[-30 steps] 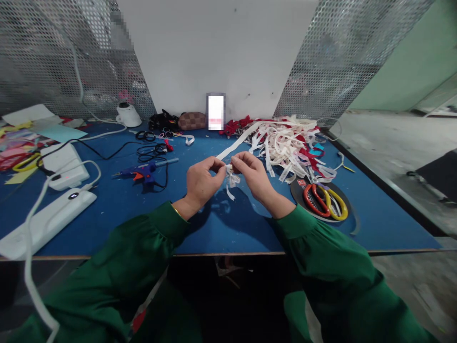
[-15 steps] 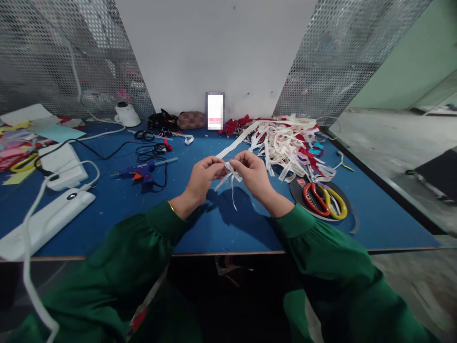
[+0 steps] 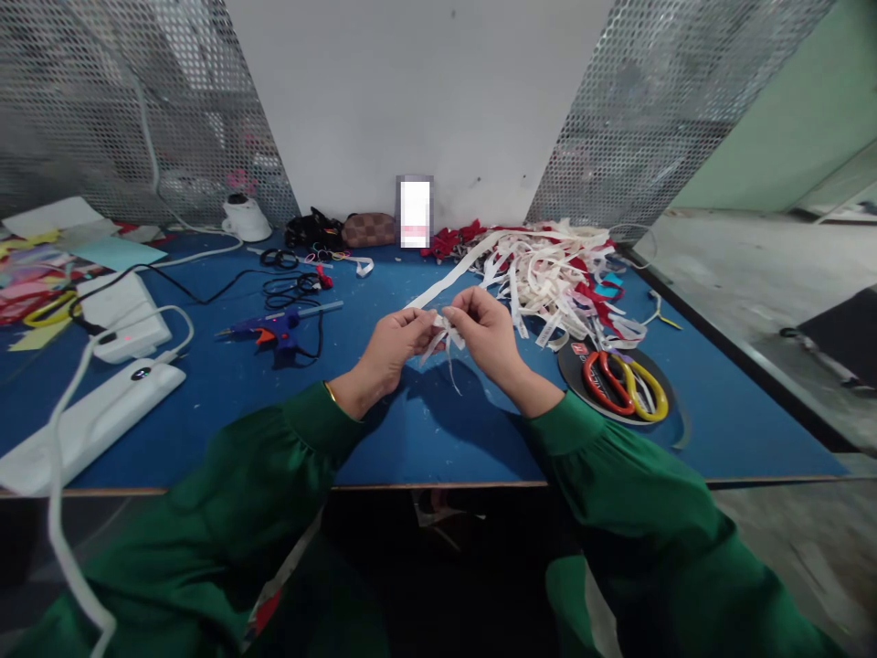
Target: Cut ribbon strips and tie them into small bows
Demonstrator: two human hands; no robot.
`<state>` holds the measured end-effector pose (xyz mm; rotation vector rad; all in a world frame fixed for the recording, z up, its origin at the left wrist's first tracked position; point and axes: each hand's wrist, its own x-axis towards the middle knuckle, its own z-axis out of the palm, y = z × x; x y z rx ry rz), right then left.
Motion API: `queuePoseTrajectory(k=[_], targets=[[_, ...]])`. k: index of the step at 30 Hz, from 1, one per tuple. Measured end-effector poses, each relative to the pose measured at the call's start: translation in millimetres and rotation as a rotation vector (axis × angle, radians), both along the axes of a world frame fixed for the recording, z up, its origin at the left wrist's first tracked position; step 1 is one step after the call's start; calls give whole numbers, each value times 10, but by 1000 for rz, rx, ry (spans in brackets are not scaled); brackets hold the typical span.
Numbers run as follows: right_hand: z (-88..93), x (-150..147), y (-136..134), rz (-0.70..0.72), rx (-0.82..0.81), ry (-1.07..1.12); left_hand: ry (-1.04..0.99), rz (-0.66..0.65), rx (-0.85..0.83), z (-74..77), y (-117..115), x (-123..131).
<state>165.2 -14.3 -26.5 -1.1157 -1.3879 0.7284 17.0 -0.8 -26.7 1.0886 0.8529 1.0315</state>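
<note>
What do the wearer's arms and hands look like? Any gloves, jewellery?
Left sleeve and right sleeve: green, long, loose, gathered into cuffs. Left hand and right hand: no gloves. Thin gold-coloured bangle at the left cuff.

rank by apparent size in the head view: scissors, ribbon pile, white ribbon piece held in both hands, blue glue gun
1. Ribbon pile
2. Blue glue gun and scissors: too alike to rank; scissors look nearer
3. White ribbon piece, partly hidden

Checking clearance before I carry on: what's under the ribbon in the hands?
The blue table, partly shadowed, shows below the ribbon. Whatever lies directly behind the ribbon, left hand and right hand is covered.
</note>
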Motion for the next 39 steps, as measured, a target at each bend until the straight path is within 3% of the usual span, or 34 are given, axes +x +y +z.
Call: queuePoseTrajectory(k=[7, 13, 18, 24, 27, 33, 39], targets=[[34, 18, -8, 86, -13, -44, 104, -120, -42, 44, 47, -77], [47, 17, -8, 122, -9, -51, 201, -168, 35, 23, 56, -81], [31, -21, -4, 98, -111, 150, 131, -105, 169, 18, 7, -29], [31, -6, 3, 200, -372, 451, 156, -37, 300, -1, -15, 11], [70, 26, 8, 181, -337, 478, 137, 34, 287, -8, 4, 7], [87, 19, -5, 168, -287, 310, 198, 231, 356, -21, 37, -17], [34, 40, 37, 108, -134, 213, 232, 130, 366, 28, 5, -38]])
